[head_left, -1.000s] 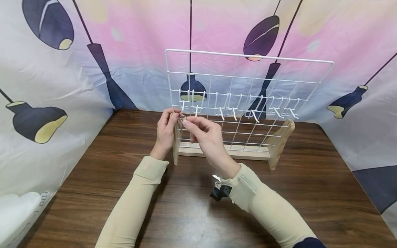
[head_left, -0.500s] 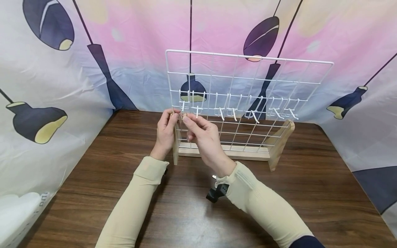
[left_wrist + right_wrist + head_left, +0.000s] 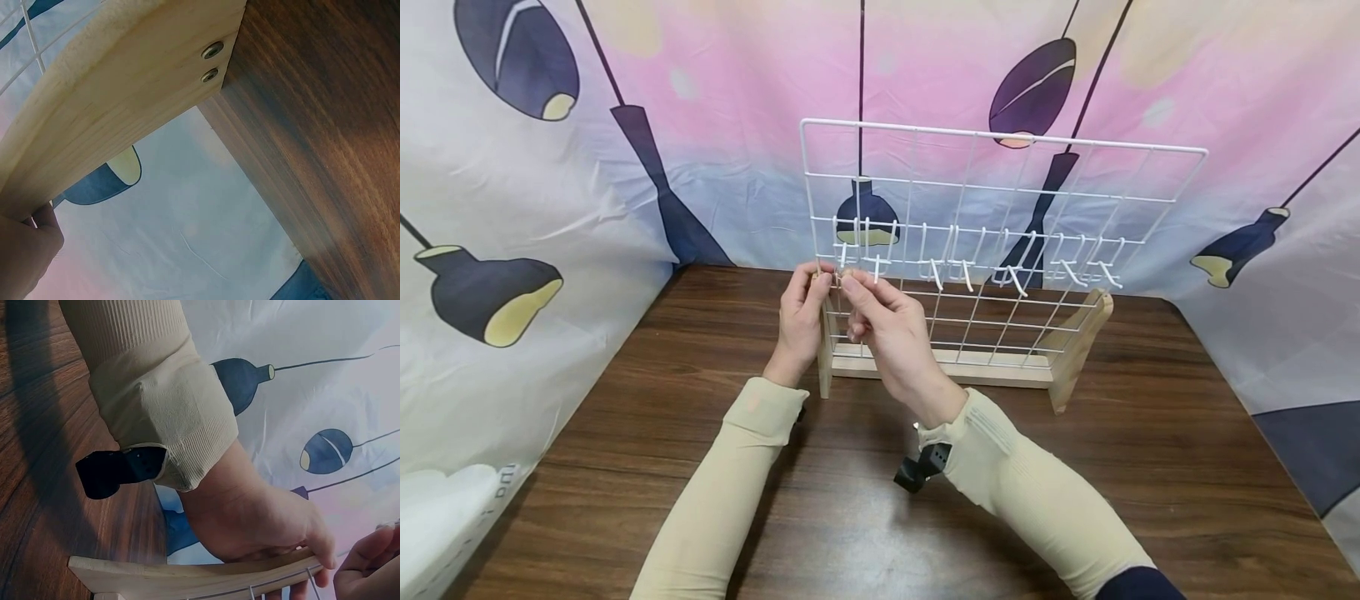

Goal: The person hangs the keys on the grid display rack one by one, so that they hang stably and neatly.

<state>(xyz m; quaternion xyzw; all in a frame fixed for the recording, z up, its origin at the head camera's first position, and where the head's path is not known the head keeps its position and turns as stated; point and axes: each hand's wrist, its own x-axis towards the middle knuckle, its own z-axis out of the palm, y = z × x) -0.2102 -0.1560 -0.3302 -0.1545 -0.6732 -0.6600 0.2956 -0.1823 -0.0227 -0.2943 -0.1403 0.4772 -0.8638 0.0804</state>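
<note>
I see the left hand (image 3: 800, 318) gripping the wooden upright (image 3: 119, 87); the right hand (image 3: 892, 332) pinches a small item (image 3: 389, 524), mostly hidden, by the left edge of the white grid (image 3: 925, 129); I'd guess fastening; next probably wants steady alignment.

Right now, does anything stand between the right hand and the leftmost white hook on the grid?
Nothing visible does. In the head view, the fingertips of the right hand appear just below the leftmost white hook. The left hand grips the left wooden support, off to the side. Depth to the hook is unclear.
</note>
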